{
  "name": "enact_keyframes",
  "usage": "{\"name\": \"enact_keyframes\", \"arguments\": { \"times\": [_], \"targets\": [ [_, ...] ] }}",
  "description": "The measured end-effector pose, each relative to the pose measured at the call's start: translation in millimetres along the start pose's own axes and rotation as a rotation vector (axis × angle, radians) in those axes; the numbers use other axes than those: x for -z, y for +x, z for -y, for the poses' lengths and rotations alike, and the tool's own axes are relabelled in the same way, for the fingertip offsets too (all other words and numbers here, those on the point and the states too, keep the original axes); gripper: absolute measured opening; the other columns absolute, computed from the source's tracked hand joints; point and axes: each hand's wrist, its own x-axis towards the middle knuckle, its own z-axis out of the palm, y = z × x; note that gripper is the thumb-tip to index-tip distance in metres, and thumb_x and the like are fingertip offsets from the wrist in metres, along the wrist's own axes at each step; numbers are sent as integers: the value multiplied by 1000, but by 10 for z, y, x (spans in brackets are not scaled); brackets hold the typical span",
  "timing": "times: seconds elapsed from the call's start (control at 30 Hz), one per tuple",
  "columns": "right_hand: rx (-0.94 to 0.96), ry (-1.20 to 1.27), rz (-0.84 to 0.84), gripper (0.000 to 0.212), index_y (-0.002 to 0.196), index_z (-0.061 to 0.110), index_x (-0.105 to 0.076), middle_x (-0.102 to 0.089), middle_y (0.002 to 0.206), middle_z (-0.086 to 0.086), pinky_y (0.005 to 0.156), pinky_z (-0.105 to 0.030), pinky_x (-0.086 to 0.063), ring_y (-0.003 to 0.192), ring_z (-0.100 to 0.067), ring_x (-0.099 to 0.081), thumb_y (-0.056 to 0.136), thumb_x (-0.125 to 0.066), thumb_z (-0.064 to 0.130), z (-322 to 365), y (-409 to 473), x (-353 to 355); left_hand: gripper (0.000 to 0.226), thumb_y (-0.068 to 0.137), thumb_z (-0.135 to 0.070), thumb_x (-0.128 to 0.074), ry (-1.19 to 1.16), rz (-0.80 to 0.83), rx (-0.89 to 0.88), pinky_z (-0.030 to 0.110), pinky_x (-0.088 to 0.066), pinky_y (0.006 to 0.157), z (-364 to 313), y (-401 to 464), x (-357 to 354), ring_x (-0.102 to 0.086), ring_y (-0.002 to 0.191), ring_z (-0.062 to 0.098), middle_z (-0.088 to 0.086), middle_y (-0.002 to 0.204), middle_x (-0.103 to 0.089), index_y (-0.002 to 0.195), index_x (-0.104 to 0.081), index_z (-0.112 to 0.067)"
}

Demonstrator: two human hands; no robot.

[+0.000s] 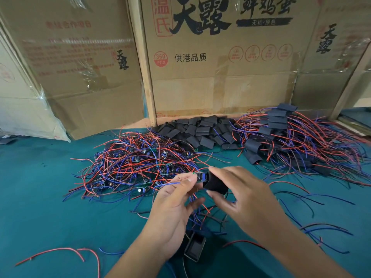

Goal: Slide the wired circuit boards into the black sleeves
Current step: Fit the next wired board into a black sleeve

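Nearest, one open black box (195,248) lies on the teal surface (50,207). Above it, the left hand (172,209) pinches one circuit board (200,176), long axis left-right, its right end entering the black sleeve (215,185) gripped by the right hand (241,195). Beyond lie three uncountable heaps: bare boards (136,159), empty sleeves (196,131), sleeved boards (291,137).

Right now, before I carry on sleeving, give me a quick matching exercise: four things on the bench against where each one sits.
Things:
1. circuit board
2. black sleeve
3. empty sleeves pile
4. sleeved boards heap

Places:
A. far right of the green table
B. pinched in the left hand
C. against the cardboard boxes, centre
D. gripped by the right hand

Pairs: 1-B, 2-D, 3-C, 4-A
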Motion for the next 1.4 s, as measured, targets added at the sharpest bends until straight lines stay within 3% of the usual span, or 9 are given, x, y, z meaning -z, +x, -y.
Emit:
{"name": "enact_keyframes", "arguments": {
  "times": [0.3, 0.43, 0.63, 0.8, 0.93, 1.07, 1.13, 1.23, 1.4],
  "targets": [
    [33, 12, -41, 41, 117, 6, -67, -67, 101, -1, 78, -25, -48, 91, -20, -64, 80, -72, 24, -3, 7, -2, 10, 75, -30, -74, 28, -13, -10, 39, -48, 84, -9, -10, -20, -61, 88, 11, 0, 92, -62, 70, -72, -21],
    [42, 4, -24, 42, 118, 6, -67, -66, 103, -1, 77, -27, -49, 92, -20, -65, 80, -71, 24, -9, 15, 10, 18, 78, -24, -83, 45, -14, -1, 40, -46, 85, 21, 13, -3, -57, 92, 15, 7, 98, -58, 73, -67, -19],
    [52, -3, -4, 41, 118, 6, -67, -67, 103, -1, 78, -24, -47, 93, -18, -63, 82, -68, 27, 20, 23, 17, 16, 77, -26, -75, 57, 21, 15, 34, -49, 76, 31, 12, -3, -61, 85, 11, 3, 93, -62, 69, -64, -21],
    [57, 16, 20, 41, 118, 4, -67, -69, 103, -2, 76, -31, -52, 91, -23, -66, 82, -69, 23, 2, 36, 59, 16, 80, -25, -74, 78, 6, 17, 34, -48, 75, 19, 14, 3, -61, 86, 13, 10, 97, -59, 67, -65, -22],
    [61, 48, 28, 39, 117, 6, -67, -69, 104, 1, 76, -30, -51, 92, -20, -65, 89, -57, 32, 40, 39, 79, 21, 78, -27, -72, 82, 17, 31, 30, -50, 70, 32, 7, -5, -59, 80, 9, 5, 93, -56, 61, -59, -25],
    [66, 55, 54, 34, 114, 7, -67, -69, 105, 2, 75, -32, -52, 94, -21, -65, 85, -72, 22, 5, 32, 82, 18, 76, -24, -79, 56, -19, 56, 31, -51, 67, 28, 19, 10, -60, 82, 15, 7, 95, -62, 75, -62, -19],
    [67, 62, 58, 35, 115, 7, -67, -68, 106, 2, 75, -34, -53, 95, -21, -65, 83, -75, 19, -20, 32, 87, 16, 74, -30, -72, 30, -68, 60, 32, -50, 66, 14, 41, 39, -60, 82, 18, 6, 94, -67, 79, -65, -17],
    [76, 69, 63, 35, 115, 6, -67, -68, 107, 2, 75, -35, -54, 96, -20, -65, 83, -72, 20, -24, 37, 95, 16, 76, -28, -72, 51, -87, 46, 31, -48, 67, 7, 49, 53, -61, 81, 15, 5, 90, -64, 77, -60, -17],
    [79, 56, 68, 36, 115, 6, -67, -68, 107, 2, 78, -30, -51, 96, -20, -64, 83, -71, 20, -36, 34, 78, 13, 73, -31, -75, 85, -67, 7, 29, -50, 67, 21, 19, 9, -61, 78, 10, 4, 88, -64, 67, -69, -21]
  ]
}}
